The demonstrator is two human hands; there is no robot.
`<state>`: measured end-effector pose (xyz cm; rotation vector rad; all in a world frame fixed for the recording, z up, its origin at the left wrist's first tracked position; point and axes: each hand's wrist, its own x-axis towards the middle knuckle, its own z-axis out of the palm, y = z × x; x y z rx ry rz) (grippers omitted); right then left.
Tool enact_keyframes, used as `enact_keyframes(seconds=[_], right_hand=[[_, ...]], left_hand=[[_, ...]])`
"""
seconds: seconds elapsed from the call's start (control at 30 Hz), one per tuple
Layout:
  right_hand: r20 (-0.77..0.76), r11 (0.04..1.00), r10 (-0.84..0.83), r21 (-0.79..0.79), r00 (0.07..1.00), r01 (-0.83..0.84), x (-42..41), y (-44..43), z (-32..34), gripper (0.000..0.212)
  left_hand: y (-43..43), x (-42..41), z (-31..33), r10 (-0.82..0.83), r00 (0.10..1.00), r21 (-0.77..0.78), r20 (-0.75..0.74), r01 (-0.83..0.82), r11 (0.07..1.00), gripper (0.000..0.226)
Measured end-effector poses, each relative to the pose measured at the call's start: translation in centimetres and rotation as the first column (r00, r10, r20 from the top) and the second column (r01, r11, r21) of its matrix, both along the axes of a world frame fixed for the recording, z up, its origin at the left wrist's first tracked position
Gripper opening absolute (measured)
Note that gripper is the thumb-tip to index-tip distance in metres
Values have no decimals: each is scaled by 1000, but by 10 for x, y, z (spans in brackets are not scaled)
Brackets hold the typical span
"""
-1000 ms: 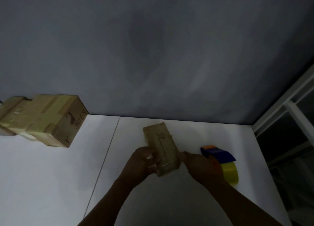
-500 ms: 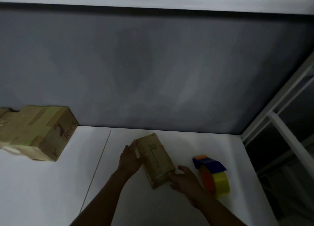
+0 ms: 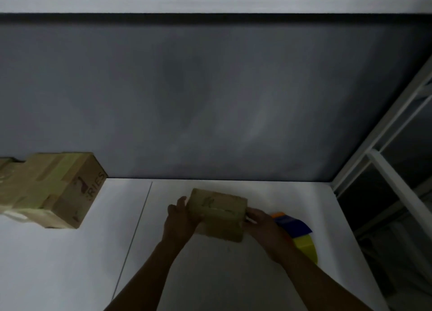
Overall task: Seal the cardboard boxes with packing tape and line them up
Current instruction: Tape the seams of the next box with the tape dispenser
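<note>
**Head view, dim light.** A small cardboard box [image 3: 217, 213] lies crosswise near the middle of the white desk [image 3: 70, 264], held end to end between the two hands. The left hand [image 3: 181, 219] clasps its left end and the right hand [image 3: 259, 222] grips its right end. Whether the box rests on the desk or is raised just off it cannot be told.

The tape dispenser [image 3: 294, 225], blue and orange with a yellow roll, lies just beyond the right hand, untouched. A row of taped boxes [image 3: 53, 189] stands well apart at the left, against the grey wall [image 3: 210, 100].

Step in hand, as judged: orienting the box for sealing or checking a seam. If unsealed, the next move calls for the right hand to take up the dispenser while the left steadies the box. If sealed, the box goes left, flush with the row.
</note>
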<state>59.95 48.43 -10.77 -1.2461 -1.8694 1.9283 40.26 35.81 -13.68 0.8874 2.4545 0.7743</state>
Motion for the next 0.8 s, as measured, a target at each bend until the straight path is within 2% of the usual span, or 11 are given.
enact_keyframes(seconds=[0.1, 0.2, 0.23, 0.3, 0.4, 0.5, 0.63, 0.7, 0.8], right_hand=[[78, 987, 81, 130, 994, -90, 5, 14, -3, 55], [199, 928, 130, 320, 971, -190, 4, 19, -8, 57], [232, 900, 120, 386, 965, -205, 2, 19, -11, 56], [309, 882, -10, 450, 951, -137, 1, 17, -11, 56], [380, 909, -195, 417, 904, 21, -2, 4, -13, 43], [232, 960, -215, 229, 949, 162, -10, -16, -21, 44], [173, 984, -9, 177, 985, -22, -10, -20, -20, 53], [127, 981, 76, 170, 989, -97, -7, -17, -17, 58], [112, 966, 131, 210, 985, -153, -2, -15, -7, 54]], left_hand=[[-16, 21, -14, 39, 998, 5, 52, -39, 999, 89], [-27, 41, -20, 84, 981, 12, 175, -87, 996, 87], [-28, 42, -18, 109, 977, -8, 184, -109, 994, 88], [-28, 36, -18, 123, 983, -21, 134, -121, 992, 89], [-26, 22, -10, -51, 997, 27, 61, 50, 998, 87], [-22, 18, -7, -158, 978, 110, 132, 144, 983, 63], [-24, 31, -15, -253, 966, 149, 62, 241, 959, 45], [-25, 42, -18, -293, 955, 167, 48, 282, 945, 45], [-26, 46, -24, -324, 945, 188, 41, 311, 932, 51]])
